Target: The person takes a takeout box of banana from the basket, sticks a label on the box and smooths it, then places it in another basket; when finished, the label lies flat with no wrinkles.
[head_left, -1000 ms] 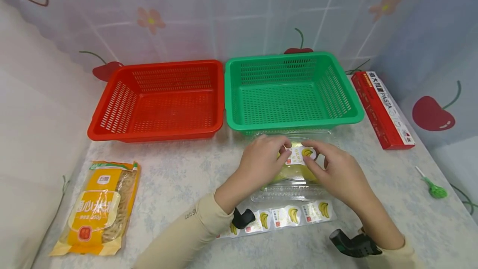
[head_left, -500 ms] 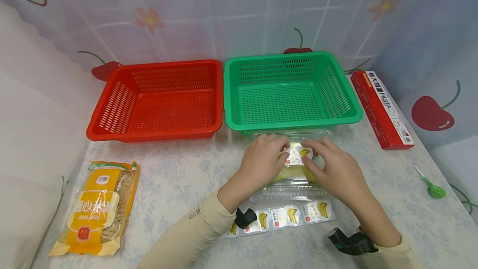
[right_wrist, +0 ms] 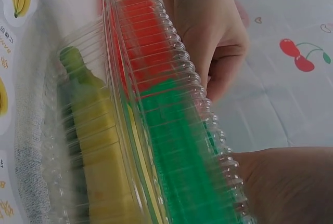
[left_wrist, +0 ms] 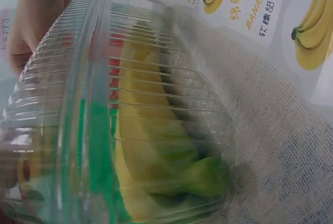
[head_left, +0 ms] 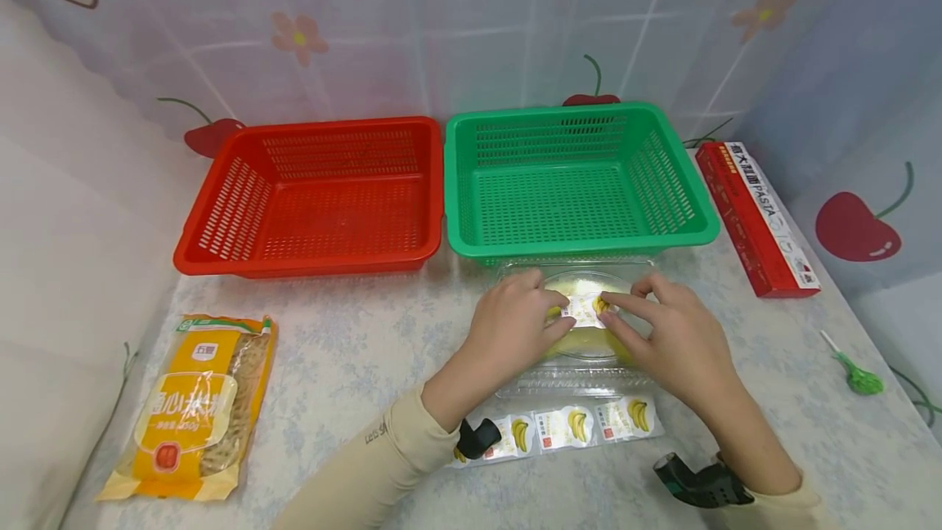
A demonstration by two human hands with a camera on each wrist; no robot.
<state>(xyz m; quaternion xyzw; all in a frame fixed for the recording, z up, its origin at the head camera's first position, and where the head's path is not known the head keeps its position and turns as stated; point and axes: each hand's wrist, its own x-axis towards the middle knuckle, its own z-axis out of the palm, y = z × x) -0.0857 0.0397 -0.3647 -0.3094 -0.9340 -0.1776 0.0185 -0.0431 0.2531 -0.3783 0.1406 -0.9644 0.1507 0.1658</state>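
Observation:
A clear plastic clamshell box with yellow bananas inside lies in front of the green basket. A white banana sticker is at the middle of its lid. My left hand pinches the sticker's left edge between thumb and index finger. From the other side, my right hand holds the right edge the same way. Whether the whole sticker touches the lid cannot be told. In the right wrist view the ribbed box side hides part of the left hand.
Behind the box stand a red basket and a green basket. A strip of banana stickers lies in front. To the left is a yellow noodle bag; on the right are a red pasta box and a green lollipop.
The sticker now lies flatter over the lid's middle, and more of the lid shows around it. My right hand's fingers have spread a little. Both hands otherwise keep nearly the same place.

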